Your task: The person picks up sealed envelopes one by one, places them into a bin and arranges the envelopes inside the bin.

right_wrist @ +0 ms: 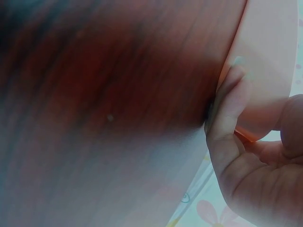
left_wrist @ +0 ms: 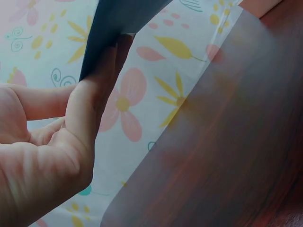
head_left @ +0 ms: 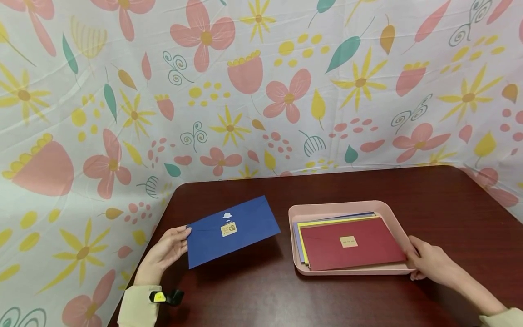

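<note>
My left hand [head_left: 166,249] pinches the left end of a blue envelope [head_left: 249,227], which is held tilted above the table. The envelope bears a small tan label and a white hat-shaped mark. In the left wrist view the blue envelope [left_wrist: 125,28] looks dark, gripped between thumb and fingers. On the right, my right hand [head_left: 429,261] grips the near right corner of a pink tray [head_left: 300,210]. Inside the tray lies a fanned stack of envelopes, a red envelope [head_left: 327,247] with a tan label on top. Yellow, lilac and blue edges show beneath it.
A dark brown wooden table [head_left: 261,299] lies under everything. Behind it and along its left side hangs a white cloth [head_left: 261,113] printed with flowers and leaves. A black strap [head_left: 167,297] with a yellow patch sits at my left wrist.
</note>
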### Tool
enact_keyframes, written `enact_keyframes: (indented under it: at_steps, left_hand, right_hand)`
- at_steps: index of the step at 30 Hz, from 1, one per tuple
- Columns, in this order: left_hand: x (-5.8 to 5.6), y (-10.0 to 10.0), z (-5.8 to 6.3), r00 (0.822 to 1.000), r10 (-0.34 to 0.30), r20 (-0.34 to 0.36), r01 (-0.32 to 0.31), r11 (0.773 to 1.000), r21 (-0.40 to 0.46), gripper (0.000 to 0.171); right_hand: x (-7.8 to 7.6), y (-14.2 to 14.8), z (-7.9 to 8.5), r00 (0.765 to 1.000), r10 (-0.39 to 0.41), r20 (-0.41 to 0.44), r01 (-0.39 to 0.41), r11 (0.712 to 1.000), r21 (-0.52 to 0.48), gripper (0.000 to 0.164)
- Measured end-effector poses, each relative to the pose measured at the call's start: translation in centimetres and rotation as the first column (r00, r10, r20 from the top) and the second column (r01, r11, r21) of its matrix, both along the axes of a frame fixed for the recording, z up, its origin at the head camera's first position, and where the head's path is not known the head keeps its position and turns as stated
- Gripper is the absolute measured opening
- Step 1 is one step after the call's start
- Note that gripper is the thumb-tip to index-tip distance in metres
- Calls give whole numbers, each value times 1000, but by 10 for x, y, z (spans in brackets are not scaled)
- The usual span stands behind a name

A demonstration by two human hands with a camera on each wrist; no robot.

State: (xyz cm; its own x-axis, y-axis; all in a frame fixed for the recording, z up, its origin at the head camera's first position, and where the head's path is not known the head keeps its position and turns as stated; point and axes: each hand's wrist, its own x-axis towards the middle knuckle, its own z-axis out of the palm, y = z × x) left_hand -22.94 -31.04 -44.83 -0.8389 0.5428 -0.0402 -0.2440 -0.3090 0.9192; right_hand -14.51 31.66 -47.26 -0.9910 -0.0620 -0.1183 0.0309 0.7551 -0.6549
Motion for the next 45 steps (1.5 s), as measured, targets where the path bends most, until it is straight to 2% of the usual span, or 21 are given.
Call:
enact_keyframes:
  at_steps: [9, 18, 23, 27, 32, 35, 37, 41, 42, 45]
  left_hand:
    - [1, 11, 0, 998, -56, -10, 57, 997, 47, 37]
    - [-1, 27, 2, 998, -71, -1, 70, 997, 44, 40]
    - [-1, 33, 3, 997, -83, 5, 82, 994, 72, 50]
    - [-1, 37, 3, 997, -68, 37, 65, 995, 72, 48]
    - [-6, 45, 3, 999, -31, 45, 31, 999, -7, 27]
    - [-9, 53, 5, 997, 16, 69, -13, 999, -45, 21]
    - [-8, 58, 6, 990, 79, 116, -71, 995, -73, 17]
    - [-5, 68, 9, 961, 187, 204, -164, 979, -124, 12]
    - [-5, 70, 9, 957, 193, 217, -170, 978, -121, 13]
    - [-8, 76, 9, 981, 94, 168, -83, 994, -68, 20]
  right_hand:
    - [0, 1, -1, 1000, 5, 1, -5, 1000, -2, 10]
    - [0, 2, -2, 1000, 8, -3, -8, 1000, -1, 8]
    - [0, 2, -3, 1000, 6, -11, -7, 1000, -2, 9]
    - [0, 1, -2, 1000, 7, -18, -7, 1000, 1, 9]
    - [0, 2, -2, 1000, 5, -10, -5, 1000, -6, 10]
    - [0, 2, -2, 1000, 3, -5, -3, 1000, -9, 11]
    - [0, 2, -2, 1000, 2, -5, -2, 1000, -8, 11]
    - [0, 2, -3, 1000, 1, -7, -2, 1000, -5, 10]
    - [0, 2, -3, 1000, 1, -8, -1, 1000, -5, 10]
    - [0, 2, -3, 1000, 2, -9, -2, 1000, -8, 10]
